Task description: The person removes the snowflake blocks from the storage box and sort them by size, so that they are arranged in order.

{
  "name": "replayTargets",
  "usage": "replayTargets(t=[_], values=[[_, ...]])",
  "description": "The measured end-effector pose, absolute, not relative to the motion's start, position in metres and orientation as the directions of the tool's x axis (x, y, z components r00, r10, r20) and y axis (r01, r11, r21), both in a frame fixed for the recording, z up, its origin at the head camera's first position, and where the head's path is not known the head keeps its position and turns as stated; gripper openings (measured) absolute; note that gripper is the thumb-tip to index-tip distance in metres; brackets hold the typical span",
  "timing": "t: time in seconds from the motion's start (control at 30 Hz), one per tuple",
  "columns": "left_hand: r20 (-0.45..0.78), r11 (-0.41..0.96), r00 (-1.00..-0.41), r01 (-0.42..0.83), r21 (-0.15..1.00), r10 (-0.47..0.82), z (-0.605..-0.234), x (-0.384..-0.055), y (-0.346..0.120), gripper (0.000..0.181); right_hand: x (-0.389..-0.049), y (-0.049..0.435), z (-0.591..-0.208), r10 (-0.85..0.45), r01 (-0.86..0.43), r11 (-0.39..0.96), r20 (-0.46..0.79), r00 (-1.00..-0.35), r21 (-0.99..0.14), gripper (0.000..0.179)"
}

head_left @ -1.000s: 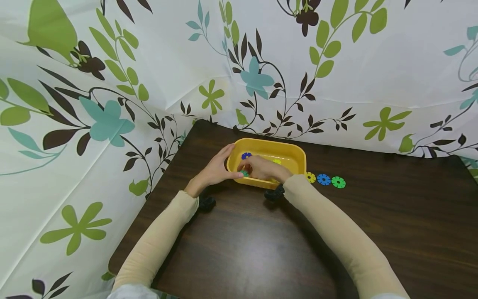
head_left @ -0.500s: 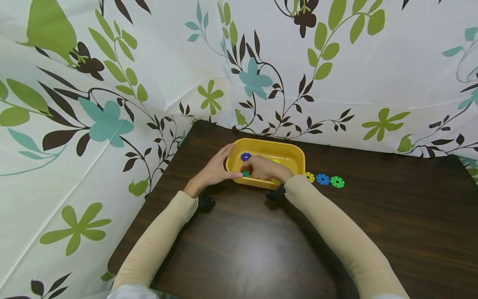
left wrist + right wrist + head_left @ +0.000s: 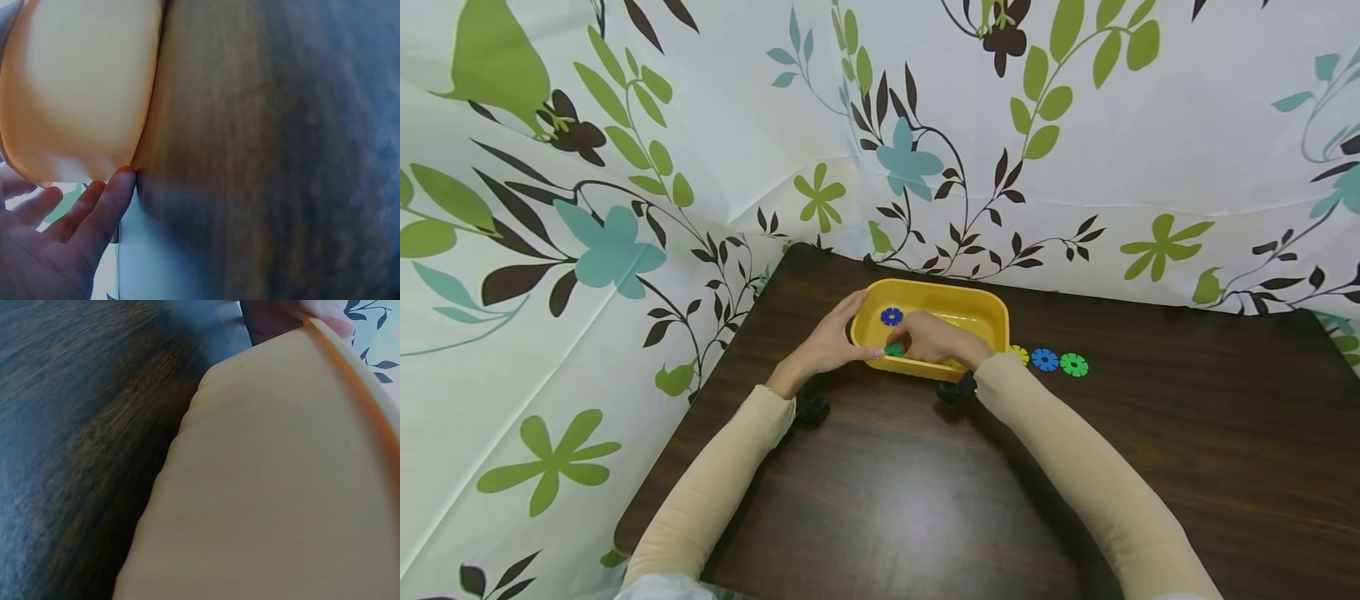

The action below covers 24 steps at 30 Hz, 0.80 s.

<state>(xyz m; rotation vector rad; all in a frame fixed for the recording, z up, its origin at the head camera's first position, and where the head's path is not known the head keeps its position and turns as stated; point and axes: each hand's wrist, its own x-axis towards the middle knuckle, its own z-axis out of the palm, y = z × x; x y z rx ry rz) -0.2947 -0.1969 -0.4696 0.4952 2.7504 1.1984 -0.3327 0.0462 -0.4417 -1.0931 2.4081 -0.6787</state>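
A yellow plastic tray stands on the dark table. My left hand holds its left end, thumb at the front rim and fingers along the outside; the left wrist view shows these fingers against the tray wall. My right hand reaches into the tray, its curled fingers pinching a green notched disc near the left thumb. A dark blue notched disc lies behind it on the tray floor. Behind the right hand a yellow disc shows in part. The right wrist view shows the tray's outer wall, not the right hand.
Right of the tray, a yellow disc, a blue disc and a green disc lie in a row on the table. Patterned cloth hangs behind and to the left of the table. Black wrist-worn devices sit below both wrists.
The head view has shifted slightly. My right hand and the green disc have moved a little rightward relative to the tray, and more of the disc shows. The left hand keeps its hold.
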Motion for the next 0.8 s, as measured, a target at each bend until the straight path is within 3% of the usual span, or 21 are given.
replayTargets(t=[0.47,0.8], values=[[0.044,0.621,-0.942,0.254,0.741,0.333,-0.473,-0.296,-0.197,0.117,-0.327,0.067,-0.434,-0.651,-0.473,0.642,-0.104,-0.752,-0.603,0.042],[0.049,0.633,-0.944,0.257,0.73,0.327,-0.473,-0.296,-0.196,0.118,-0.321,0.093,-0.428,-0.534,-0.419,0.659,0.003,-0.845,-0.625,0.05]])
